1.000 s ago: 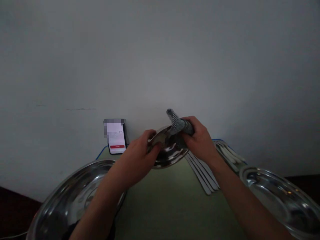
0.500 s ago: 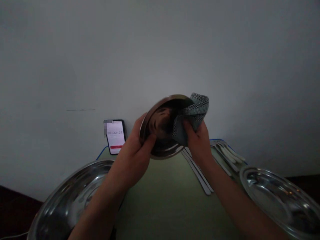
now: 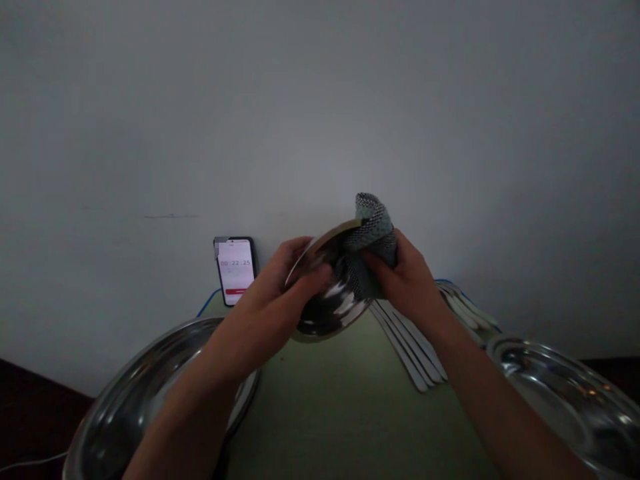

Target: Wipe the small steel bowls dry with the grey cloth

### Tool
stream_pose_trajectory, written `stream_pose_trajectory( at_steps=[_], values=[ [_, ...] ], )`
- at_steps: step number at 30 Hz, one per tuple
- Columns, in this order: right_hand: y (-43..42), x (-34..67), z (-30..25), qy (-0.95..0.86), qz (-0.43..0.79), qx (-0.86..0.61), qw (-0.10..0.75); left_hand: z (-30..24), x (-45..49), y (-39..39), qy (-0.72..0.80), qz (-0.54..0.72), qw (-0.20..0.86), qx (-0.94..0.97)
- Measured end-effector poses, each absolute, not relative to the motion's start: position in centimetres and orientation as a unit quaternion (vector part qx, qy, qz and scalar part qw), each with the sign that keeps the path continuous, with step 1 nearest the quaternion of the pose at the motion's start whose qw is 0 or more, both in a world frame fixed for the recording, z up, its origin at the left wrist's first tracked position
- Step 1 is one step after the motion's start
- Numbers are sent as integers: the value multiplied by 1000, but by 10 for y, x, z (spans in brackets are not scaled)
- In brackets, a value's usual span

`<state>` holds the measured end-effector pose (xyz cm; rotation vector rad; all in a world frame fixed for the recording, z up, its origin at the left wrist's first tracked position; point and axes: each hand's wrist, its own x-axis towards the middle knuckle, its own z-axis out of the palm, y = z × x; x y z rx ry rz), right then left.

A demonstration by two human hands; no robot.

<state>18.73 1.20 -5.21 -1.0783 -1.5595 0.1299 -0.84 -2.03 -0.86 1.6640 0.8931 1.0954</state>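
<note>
Above the table I hold up a shiny metal bowl [image 3: 330, 310], tilted so that its inside faces me. My left hand [image 3: 273, 300] grips its left rim, with the thumb over the inner side and the other fingers mostly behind. In my right hand [image 3: 407, 277] is a bunched grey-green checked cloth [image 3: 373, 230]. The cloth is folded over the bowl's upper right rim and presses on the inside there. Part of the bowl's right side is hidden by the cloth.
A large metal basin [image 3: 117, 387] stands at lower left, another metal basin [image 3: 540, 393] at lower right. Several table knives [image 3: 407, 347] lie on the green table [image 3: 320, 413]; light-handled cutlery [image 3: 467, 307] lies farther back. A phone [image 3: 237, 270] showing a timer leans against the wall [image 3: 320, 100].
The bowl has dropped slightly and turned more edge-on. My right hand and the cloth have shifted along its rim. My left thumb reaches farther into the bowl.
</note>
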Motion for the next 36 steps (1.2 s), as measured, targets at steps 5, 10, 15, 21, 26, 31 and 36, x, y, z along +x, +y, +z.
stream_pose_trajectory(
  at_steps=[5, 10, 15, 21, 26, 31, 36],
  values=[
    [-2, 181, -42, -643, 1, -465, 608, -13, -1, -21, 336, 522, 479, 620],
    [-4, 174, -39, -584, -58, -479, 652, -17, 10, -18, 269, 587, 566, 512],
    [2, 171, -48, -596, -26, -503, 626, -14, 21, -20, 196, 624, 658, 374],
    [0, 185, -44, -661, -26, -500, 559, -21, 4, -11, 237, 505, 732, 389],
    [1, 191, -38, -672, -73, -486, 554, -25, 5, -7, 229, 449, 763, 404],
    [7, 194, -41, -649, -110, -506, 557, -25, 15, -10, 223, 460, 766, 390],
    [7, 199, -38, -543, -6, -503, 672, -21, 14, -11, 200, 489, 770, 358]
  ],
)
